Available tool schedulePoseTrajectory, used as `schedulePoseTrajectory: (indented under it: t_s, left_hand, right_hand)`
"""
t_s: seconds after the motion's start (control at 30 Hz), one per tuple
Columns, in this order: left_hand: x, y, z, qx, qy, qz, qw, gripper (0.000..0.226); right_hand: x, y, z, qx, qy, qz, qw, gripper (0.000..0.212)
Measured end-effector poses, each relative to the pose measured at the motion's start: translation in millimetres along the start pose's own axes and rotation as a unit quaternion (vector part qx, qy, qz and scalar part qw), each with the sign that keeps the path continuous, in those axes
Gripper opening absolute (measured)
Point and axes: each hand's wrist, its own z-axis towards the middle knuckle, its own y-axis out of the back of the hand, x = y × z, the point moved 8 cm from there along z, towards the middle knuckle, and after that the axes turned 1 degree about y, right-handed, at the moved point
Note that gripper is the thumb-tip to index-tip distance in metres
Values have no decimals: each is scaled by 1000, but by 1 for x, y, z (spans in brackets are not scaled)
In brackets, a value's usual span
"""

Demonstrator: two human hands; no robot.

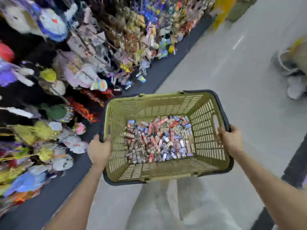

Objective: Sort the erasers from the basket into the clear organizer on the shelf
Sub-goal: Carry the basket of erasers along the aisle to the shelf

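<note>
An olive-green slatted plastic basket (206, 136) with a dark rim is carried in front of me above the floor. Its bottom is covered with several small wrapped erasers (157, 140) in blue, red, brown and white. My left hand (99, 151) grips the basket's left rim. My right hand (231, 138) grips the right rim near the handle slot. The clear organizer is not in view.
Shelves (66, 72) packed with plush toys and colourful goods run along the left, above a dark floor strip (166, 72). Grey floor (240, 80) stretches ahead. A blurred pale object (292, 67) stands at the right edge. My legs show below the basket.
</note>
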Motion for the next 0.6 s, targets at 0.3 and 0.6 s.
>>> schedulePoseTrajectory:
  t_s: [0.3, 0.6]
  left_hand:
    - [-258, -61, 44, 53, -169, 57, 983, 34]
    - [-487, -119, 81, 91, -198, 62, 974, 26]
  right_hand:
    - [3, 98, 68, -123, -78, 92, 985, 16]
    - [73, 157, 205, -170, -103, 149, 969, 6]
